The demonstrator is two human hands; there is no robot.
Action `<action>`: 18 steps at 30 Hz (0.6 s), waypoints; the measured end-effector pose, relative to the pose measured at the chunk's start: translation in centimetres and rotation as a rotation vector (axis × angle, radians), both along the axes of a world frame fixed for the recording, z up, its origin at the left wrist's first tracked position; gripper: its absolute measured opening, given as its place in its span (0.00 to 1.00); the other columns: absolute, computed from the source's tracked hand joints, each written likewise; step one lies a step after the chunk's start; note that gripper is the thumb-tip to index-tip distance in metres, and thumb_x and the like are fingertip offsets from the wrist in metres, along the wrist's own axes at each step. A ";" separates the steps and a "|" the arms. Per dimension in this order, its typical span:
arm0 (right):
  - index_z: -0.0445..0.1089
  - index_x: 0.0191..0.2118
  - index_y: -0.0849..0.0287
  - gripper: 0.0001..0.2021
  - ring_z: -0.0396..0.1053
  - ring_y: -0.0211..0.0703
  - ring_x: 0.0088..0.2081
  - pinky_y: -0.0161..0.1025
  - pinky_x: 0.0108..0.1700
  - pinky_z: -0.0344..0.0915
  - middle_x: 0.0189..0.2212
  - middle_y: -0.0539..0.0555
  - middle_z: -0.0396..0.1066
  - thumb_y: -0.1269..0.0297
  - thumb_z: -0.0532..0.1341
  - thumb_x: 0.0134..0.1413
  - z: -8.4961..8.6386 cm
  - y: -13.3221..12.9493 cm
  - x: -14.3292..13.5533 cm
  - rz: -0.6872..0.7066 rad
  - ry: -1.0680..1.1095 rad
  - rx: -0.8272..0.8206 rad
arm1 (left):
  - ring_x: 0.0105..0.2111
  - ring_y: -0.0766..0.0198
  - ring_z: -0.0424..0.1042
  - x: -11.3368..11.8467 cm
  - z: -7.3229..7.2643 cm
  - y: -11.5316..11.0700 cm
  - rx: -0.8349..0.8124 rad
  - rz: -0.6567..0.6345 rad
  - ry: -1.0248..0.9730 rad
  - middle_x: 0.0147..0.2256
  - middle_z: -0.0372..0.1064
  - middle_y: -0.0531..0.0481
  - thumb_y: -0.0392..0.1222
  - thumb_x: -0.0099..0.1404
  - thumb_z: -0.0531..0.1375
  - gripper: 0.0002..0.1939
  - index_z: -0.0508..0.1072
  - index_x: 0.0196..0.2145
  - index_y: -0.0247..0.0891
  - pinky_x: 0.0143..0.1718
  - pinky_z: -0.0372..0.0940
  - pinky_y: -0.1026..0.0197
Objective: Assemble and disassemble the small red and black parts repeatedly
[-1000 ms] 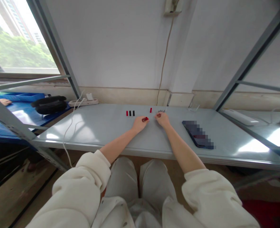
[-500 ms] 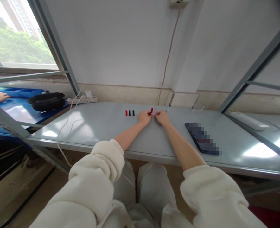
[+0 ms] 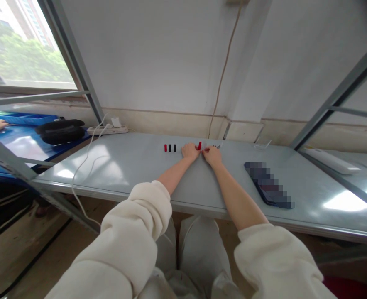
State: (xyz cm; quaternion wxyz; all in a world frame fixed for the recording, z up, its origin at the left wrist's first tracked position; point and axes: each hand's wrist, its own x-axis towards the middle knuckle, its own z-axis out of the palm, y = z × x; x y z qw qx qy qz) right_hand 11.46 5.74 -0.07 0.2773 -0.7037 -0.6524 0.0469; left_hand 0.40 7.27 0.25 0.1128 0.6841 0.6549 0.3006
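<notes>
Fingers of the left hand [image 3: 190, 150] and right hand [image 3: 212, 155] are pinched around a red cap [image 3: 199, 145] held between them above the desk [image 3: 133, 166]; 3 caps [image 3: 170, 148] stand just left.

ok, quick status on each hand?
Left hand: fingers curled at a small red piece on the table; grip cannot be told.
Right hand: fingers curled, contents cannot be told.

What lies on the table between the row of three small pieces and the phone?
In the head view, between the row of three small pieces and the phone lie both hands: left hand, right hand, meeting at a red piece.
</notes>
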 end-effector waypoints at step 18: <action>0.74 0.36 0.63 0.12 0.69 0.48 0.42 0.39 0.43 0.63 0.37 0.62 0.73 0.65 0.58 0.48 0.1 0.2 0.2 0.009 0.000 0.008 | 0.44 0.53 0.66 -0.4 0.6 -1.4 0.057 -0.033 0.056 0.40 0.70 0.40 0.46 0.55 0.59 0.16 0.73 0.38 0.35 0.44 0.60 0.54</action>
